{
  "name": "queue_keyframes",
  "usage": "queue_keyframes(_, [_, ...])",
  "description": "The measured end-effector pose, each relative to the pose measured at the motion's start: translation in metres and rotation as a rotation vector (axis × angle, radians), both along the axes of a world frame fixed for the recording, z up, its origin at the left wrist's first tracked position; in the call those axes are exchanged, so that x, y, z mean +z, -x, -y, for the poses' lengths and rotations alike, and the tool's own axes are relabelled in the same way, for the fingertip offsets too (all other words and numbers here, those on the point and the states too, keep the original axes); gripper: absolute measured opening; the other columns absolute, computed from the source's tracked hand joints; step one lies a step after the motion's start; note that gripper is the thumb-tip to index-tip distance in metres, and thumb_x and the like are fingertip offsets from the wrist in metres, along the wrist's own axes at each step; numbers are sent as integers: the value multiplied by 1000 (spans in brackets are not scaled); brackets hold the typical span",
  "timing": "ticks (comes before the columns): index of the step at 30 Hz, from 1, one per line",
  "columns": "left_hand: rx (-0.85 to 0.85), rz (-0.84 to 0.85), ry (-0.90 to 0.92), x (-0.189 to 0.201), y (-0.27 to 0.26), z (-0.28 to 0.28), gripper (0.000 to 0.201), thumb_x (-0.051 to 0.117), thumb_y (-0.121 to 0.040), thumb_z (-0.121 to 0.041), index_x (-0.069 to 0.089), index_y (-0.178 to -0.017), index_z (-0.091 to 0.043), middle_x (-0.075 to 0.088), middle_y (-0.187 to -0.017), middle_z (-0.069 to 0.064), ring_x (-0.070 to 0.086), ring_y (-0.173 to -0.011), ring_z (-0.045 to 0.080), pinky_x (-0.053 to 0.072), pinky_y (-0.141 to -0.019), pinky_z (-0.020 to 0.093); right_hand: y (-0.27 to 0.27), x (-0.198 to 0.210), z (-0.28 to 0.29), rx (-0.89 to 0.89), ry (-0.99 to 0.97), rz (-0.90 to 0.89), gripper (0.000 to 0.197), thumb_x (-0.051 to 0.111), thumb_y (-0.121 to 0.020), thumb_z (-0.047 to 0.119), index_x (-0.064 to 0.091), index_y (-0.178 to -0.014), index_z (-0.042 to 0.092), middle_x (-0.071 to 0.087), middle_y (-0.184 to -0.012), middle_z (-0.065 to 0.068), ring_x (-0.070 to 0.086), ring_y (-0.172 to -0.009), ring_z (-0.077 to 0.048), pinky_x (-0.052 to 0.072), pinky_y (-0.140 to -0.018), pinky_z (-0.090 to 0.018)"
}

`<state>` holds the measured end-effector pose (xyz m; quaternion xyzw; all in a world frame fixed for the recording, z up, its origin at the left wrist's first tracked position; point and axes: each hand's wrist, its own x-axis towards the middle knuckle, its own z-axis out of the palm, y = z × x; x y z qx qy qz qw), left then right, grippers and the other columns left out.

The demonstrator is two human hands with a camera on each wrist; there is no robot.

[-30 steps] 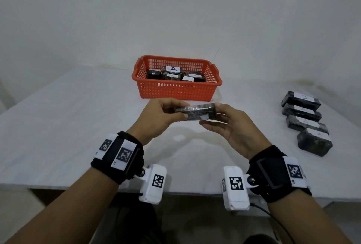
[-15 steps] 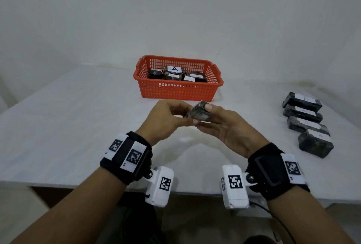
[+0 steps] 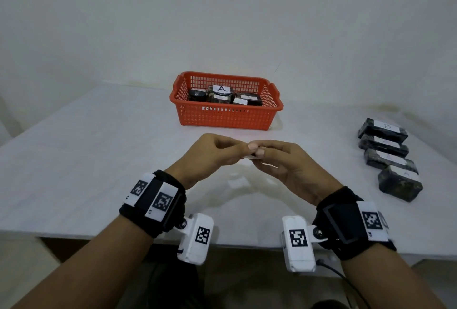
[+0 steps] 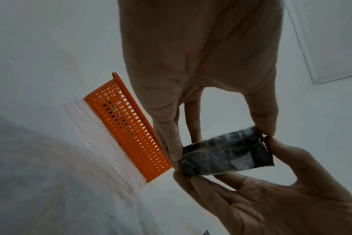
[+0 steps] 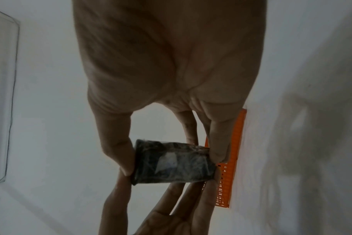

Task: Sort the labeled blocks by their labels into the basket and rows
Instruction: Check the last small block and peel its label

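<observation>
A dark wrapped block (image 4: 227,152) hangs above the table, pinched by both hands at once. My left hand (image 3: 217,153) holds one end between thumb and fingers, and my right hand (image 3: 277,160) holds the other. In the head view the fingers hide nearly all of it; only a white sliver of the block (image 3: 252,157) shows. The right wrist view shows the block (image 5: 173,163) end-on between my fingertips. An orange basket (image 3: 226,117) with several labeled blocks, one marked A (image 3: 221,89), stands behind the hands. A row of labeled blocks (image 3: 388,157) lies at the right.
The white table (image 3: 86,160) runs to a white wall behind the basket. Its front edge passes just under my wrists. Bare tabletop stretches to the left of the basket and between my hands and the row on the right.
The block has been turned in my fingers: it lay lengthwise and plainly visible before, and now the fingers cover it. Both hands have drawn closer together.
</observation>
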<state>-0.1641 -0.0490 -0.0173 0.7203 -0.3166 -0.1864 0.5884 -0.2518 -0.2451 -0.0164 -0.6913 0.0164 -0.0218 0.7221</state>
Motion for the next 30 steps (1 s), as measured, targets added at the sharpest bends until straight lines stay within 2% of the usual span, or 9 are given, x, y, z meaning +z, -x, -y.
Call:
queue_keyframes(3, [-8, -28, 62, 0, 2, 2, 38, 67, -94, -44, 80, -114, -15, 79, -114, 1, 71, -116, 15, 50, -112, 43, 4, -1, 0, 35, -37, -2, 47, 68, -89, 26, 68, -129, 1, 69, -132, -17, 63, -129, -26, 46, -114, -36])
queue_keyframes(8, [34, 14, 45, 1, 1, 1, 31, 75, -91, -41, 81, -110, -18, 80, -110, -1, 72, -113, 17, 52, -110, 45, 3, 1, 1, -49, -18, 29, 52, 82, -83, 27, 68, -124, -2, 73, -123, -18, 68, -123, -26, 50, -109, -36])
queue_keyframes(13, [5, -53, 47, -3, -1, -1, 77, 82, -72, -56, 65, -136, -17, 74, -125, -7, 69, -119, 8, 51, -110, 36, 3, 0, 2, -119, 67, 87, 47, 87, -72, 38, 77, -110, 12, 77, -114, -14, 71, -117, -28, 47, -113, -45])
queue_keyframes(18, [44, -18, 47, -1, -2, -3, 61, 88, -77, -37, 68, -131, -14, 78, -117, -4, 72, -112, 7, 51, -107, 31, 8, -1, 3, -40, 48, 66, 45, 83, -76, 26, 73, -118, 12, 77, -116, -10, 71, -116, -21, 47, -112, -40])
queue_keyframes(20, [40, -30, 53, -3, -6, -4, 69, 89, -74, -33, 64, -135, -13, 77, -120, -3, 72, -114, 9, 51, -109, 34, 8, -1, 2, -22, 66, 71, 56, 88, -71, 26, 70, -122, 11, 77, -117, -9, 72, -116, -21, 47, -111, -39])
queue_keyframes(23, [-19, -61, 22, -3, -5, -5, 88, 90, -69, -39, 55, -146, -14, 72, -130, -7, 67, -121, 5, 49, -110, 33, 6, -1, 3, -45, 134, 85, 57, 90, -75, 20, 67, -127, 9, 77, -118, -9, 71, -117, -22, 47, -113, -43])
queue_keyframes(25, [-17, -51, 21, -2, -3, -5, 88, 89, -69, -39, 55, -146, -14, 72, -130, -9, 67, -121, 3, 50, -109, 30, 7, -1, 5, -36, 146, 81, 59, 91, -75, 20, 66, -128, 10, 76, -121, -8, 70, -120, -22, 48, -112, -44])
queue_keyframes(27, [11, -32, 35, -2, -3, -6, 82, 89, -69, -34, 58, -143, -15, 72, -128, -9, 67, -120, 2, 51, -108, 31, 7, -1, 6, -8, 103, 63, 61, 89, -76, 19, 64, -131, 10, 74, -125, -10, 69, -121, -23, 49, -109, -41])
queue_keyframes(30, [-2, -21, 52, -2, -3, -5, 85, 93, -67, -21, 56, -144, -13, 71, -131, -6, 64, -125, 6, 52, -109, 34, 7, 3, 1, -27, -33, 16, 48, 78, -87, 19, 63, -131, 6, 74, -124, -15, 73, -112, -28, 59, -94, -36])
